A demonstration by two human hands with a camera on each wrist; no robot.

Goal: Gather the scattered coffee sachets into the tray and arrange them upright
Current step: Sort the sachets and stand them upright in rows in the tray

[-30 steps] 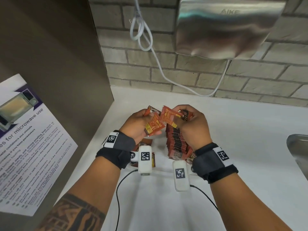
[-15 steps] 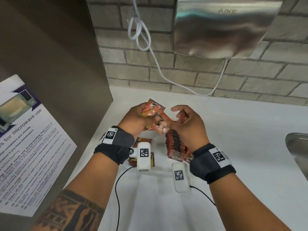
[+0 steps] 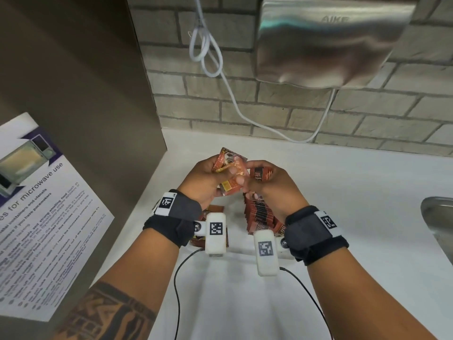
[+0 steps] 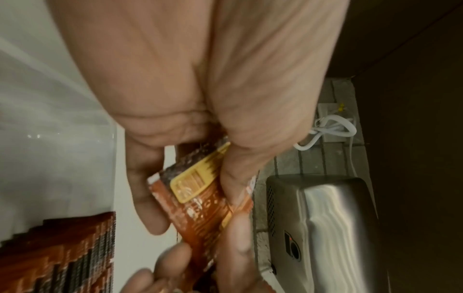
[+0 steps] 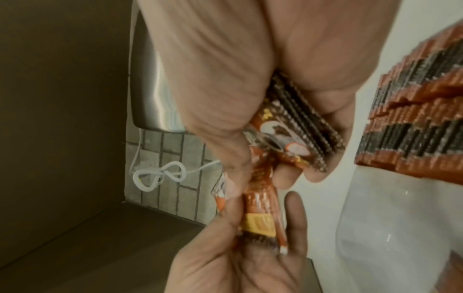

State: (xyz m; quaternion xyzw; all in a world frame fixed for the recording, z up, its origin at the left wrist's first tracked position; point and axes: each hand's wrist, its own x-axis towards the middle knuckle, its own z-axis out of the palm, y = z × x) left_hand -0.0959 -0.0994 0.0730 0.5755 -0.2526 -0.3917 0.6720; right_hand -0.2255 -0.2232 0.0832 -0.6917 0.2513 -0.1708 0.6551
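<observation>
Now, at the bench: sachets being squared up above the tray.
Left hand (image 3: 204, 181): curled round a few orange sachets (image 3: 229, 168), held over the white bench (image 3: 343, 192).
Right hand (image 3: 274, 190): gripping a small stack (image 3: 261, 174), fingertips meeting the left bundle.
Tray (image 5: 391, 228): clear-walled, directly below; a row of sachets (image 3: 261, 214) stands upright inside.
Technique: likely best to align edges first, then slot the bundle against the row.
</observation>
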